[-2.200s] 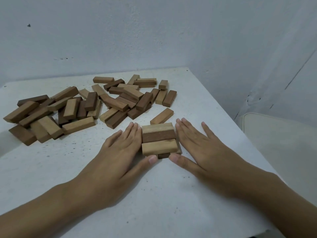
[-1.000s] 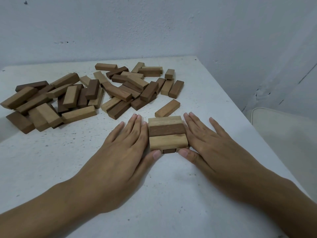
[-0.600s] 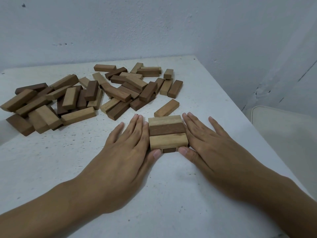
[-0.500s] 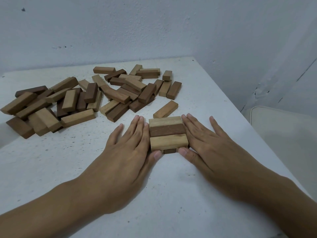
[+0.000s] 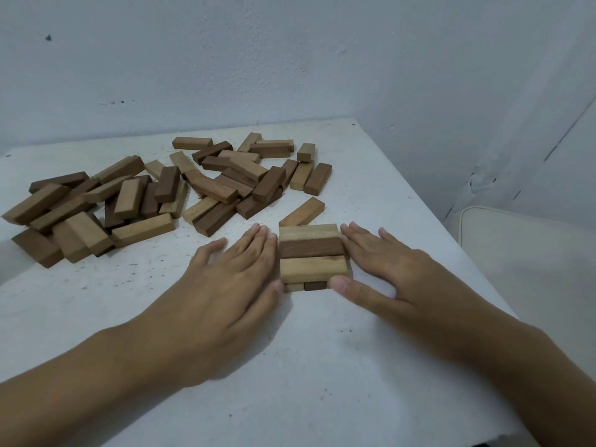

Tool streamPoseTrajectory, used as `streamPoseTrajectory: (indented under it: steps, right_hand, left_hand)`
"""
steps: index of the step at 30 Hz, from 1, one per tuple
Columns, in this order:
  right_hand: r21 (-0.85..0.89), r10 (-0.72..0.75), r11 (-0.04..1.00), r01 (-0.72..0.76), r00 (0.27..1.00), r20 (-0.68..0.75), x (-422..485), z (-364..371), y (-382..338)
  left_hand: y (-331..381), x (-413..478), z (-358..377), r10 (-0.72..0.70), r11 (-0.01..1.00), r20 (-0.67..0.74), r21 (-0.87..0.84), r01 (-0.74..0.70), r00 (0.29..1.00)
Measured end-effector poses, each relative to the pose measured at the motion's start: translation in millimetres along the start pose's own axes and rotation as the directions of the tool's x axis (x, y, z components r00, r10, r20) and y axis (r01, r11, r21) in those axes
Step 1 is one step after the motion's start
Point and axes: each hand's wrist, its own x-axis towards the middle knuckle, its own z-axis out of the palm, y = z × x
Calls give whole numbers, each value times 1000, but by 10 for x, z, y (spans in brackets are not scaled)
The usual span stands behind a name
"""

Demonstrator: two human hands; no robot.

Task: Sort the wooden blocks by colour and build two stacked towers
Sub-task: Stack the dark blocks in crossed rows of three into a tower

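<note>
Near table (image 5: 322, 350) edge, squared low stack (image 5: 311, 253)
Pressed left hand (image 5: 225, 285) and right hand (image 5: 387, 272), open and flat, against its sides; probably best nudged evenly, lightly.

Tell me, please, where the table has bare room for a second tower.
Bare table lies between the forearms, nearer than the stack, and left of the left hand, nearer than the pile. Crowded: far left, at the pile.
</note>
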Motion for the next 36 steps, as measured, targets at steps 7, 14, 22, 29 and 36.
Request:
streamPoseTrajectory:
  steps: [7,14,22,29,36]
  right_hand:
    - [319,67,947,27,958,-280,1,-340,-149]
    - [223,155,969,-108,967,-203,166,-275,-126]
    - [219,36,976,0,986,-163,112,-139,-101]
    - [311,-17,948,67,987,-161,89,-181,-46]
    - [264,-69,958,112,984,-164,113,-147,17]
  left_hand:
    - [-269,114,-421,-33,967,-252,-252,-32,967]
    - [-231,273,-466,-77,932,-229,-362,-12,970]
    - [-144,87,-29,12,901,-216,-422,-105,976]
    - [-155,127,31,-8,849,-277,-510,-140,961]
    - [-140,142,23,0,833,-289,-530,-160,957]
